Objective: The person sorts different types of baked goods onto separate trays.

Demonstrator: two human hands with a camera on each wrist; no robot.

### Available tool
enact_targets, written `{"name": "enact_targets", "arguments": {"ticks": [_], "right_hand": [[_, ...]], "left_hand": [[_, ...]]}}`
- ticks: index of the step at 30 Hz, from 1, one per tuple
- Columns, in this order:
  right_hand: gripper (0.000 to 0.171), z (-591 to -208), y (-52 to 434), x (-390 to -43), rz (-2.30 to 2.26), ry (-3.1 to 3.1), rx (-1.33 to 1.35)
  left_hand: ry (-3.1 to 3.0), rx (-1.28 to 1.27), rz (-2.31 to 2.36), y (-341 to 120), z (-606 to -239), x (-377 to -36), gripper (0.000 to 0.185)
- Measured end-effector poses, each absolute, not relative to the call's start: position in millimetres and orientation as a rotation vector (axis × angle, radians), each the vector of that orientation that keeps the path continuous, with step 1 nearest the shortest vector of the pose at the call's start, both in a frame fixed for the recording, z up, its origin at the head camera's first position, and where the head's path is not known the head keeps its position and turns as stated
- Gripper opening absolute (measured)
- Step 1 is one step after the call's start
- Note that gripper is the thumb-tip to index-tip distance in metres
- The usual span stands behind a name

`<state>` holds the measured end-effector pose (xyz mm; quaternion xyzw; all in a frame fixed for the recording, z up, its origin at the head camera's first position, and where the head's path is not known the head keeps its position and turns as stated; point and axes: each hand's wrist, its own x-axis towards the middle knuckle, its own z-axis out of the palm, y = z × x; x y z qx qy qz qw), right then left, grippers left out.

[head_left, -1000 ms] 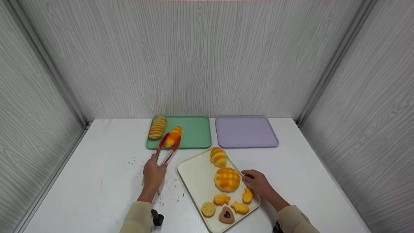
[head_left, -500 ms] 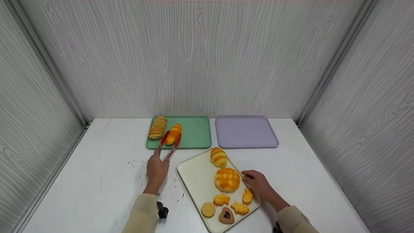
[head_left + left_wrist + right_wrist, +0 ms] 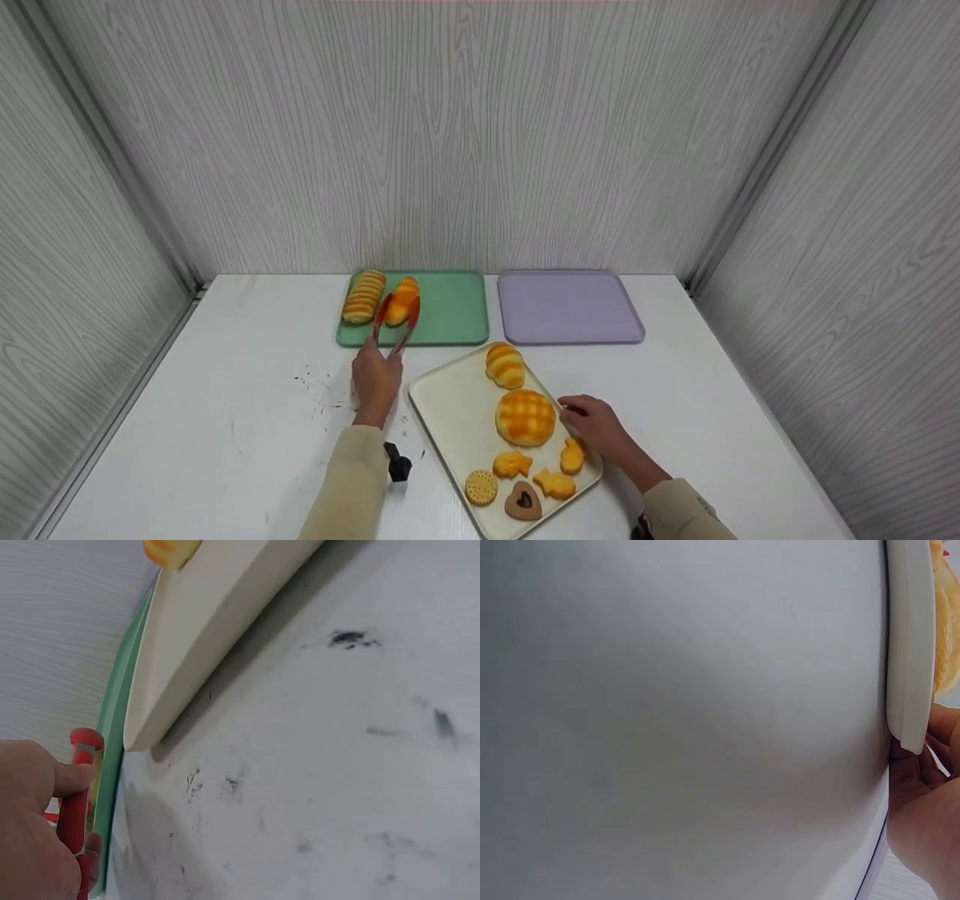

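My left hand [image 3: 377, 381] grips red-handled tongs [image 3: 412, 315], seen from behind in the left wrist view with the thumb along the handle. Between the tongs' tips is an orange bread roll [image 3: 405, 291], over the left part of the green tray [image 3: 454, 311]. Left of it lies a ridged brown loaf [image 3: 364, 297]. At the right edge of the cream tray [image 3: 450, 405], my right hand [image 3: 592, 421] holds the rim. In the right wrist view its fingers curl around the tray's side [image 3: 915, 637], partly hidden under it.
The cream tray, set at an angle, bears a striped bread roll [image 3: 505, 365], a round checkered bun [image 3: 526, 418], a heart cookie [image 3: 523, 501], a round cookie [image 3: 481, 487] and several small orange pieces. A purple tray [image 3: 570, 307] stands at the back right, before the wall.
My left hand has moved forward and slightly right, carrying the orange bread roll deeper over the green tray beside the ridged loaf. The right hand has stayed at the cream tray's edge.
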<state>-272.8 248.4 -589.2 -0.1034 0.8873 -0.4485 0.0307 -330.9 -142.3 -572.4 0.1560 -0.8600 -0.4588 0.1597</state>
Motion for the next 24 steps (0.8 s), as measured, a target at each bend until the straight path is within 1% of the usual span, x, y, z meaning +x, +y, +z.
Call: {"name": "enact_targets", "arguments": {"ticks": [6, 11, 17, 24], "right_hand": [[0.027, -589.3, 248.5, -272.4, -1.378, 2.736, -0.327], [0.028, -587.9, 248.4, -272.4, -1.398, 2.727, -0.32], [0.029, -589.8, 250.7, -273.7, -1.381, 2.742, -0.394], [0.028, -590.6, 251.4, -273.8, -1.347, 2.755, -0.378]], "left_hand": [[-2.481, 0.407, -1.341, -152.4, -574.2, -335.2, 0.066], [-2.495, 0.361, -1.362, -157.8, -576.1, -338.4, 0.064], [-2.51, 0.333, -1.405, -162.9, -576.5, -337.9, 0.07], [-2.504, 0.292, -1.387, -164.8, -575.0, -336.5, 0.072]]}}
